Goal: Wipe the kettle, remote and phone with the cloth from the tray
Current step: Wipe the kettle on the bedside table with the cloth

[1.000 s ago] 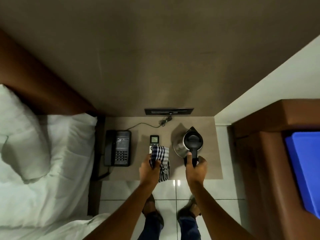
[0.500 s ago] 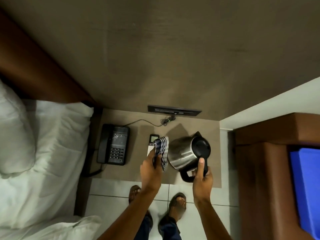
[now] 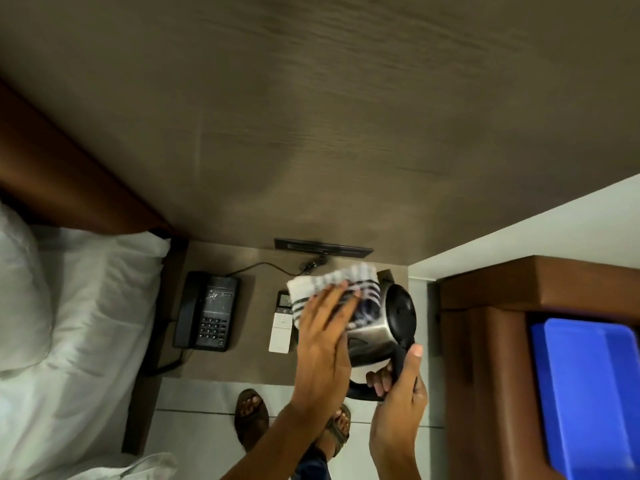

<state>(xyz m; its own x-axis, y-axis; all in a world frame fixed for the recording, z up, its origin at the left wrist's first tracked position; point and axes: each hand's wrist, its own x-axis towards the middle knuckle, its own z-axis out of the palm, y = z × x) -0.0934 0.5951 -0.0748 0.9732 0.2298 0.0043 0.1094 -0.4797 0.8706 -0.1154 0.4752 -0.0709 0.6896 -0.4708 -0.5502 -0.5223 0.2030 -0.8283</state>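
The steel kettle (image 3: 372,336) with a black lid is lifted off the bedside table and tilted on its side. My right hand (image 3: 398,393) grips its black handle from below. My left hand (image 3: 325,337) presses the striped white-and-dark cloth (image 3: 332,280) flat against the kettle's body, fingers spread over the cloth. The white remote (image 3: 281,323) lies on the table just left of my left hand. The black desk phone (image 3: 207,311) sits at the table's left side, handset in its cradle.
The brown bedside table (image 3: 242,362) stands against a wall with a black socket strip (image 3: 323,247) and the phone's cable. A bed with white sheets (image 3: 76,323) is to the left. A wooden unit holding a blue tray (image 3: 588,393) is on the right. My sandalled feet stand below.
The kettle came up off the table and tipped sideways in my right hand. My left hand carried the cloth from beside the remote onto the kettle's body and spread it there.
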